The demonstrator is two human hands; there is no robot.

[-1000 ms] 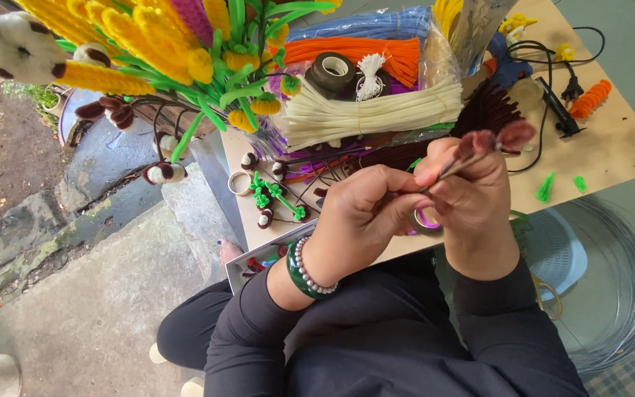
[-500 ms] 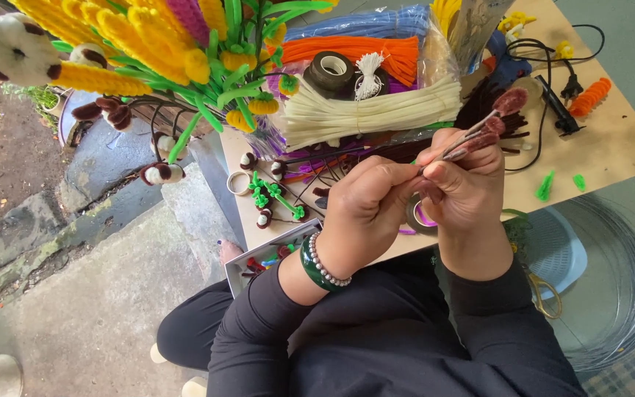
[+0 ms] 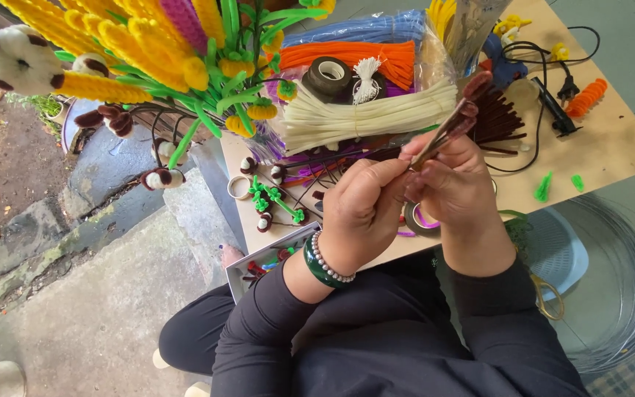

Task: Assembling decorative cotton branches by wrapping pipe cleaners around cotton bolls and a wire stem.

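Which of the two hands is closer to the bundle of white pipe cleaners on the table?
Right. The right hand is just below the white pipe cleaner bundle, near its right end. The left hand is lower, farther from it.

brown stem point(image 3: 450, 129) | orange bundle point(image 3: 365, 53) | cream bundle point(image 3: 369, 117) | blue bundle point(image 3: 361, 29) | green bracelet point(image 3: 317, 265) | blk sleeves point(image 3: 406, 345)

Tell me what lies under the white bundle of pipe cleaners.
Under the white bundle, purple pipe cleaners and dark wires poke out along its lower edge. How far they run beneath is covered by the bundle.
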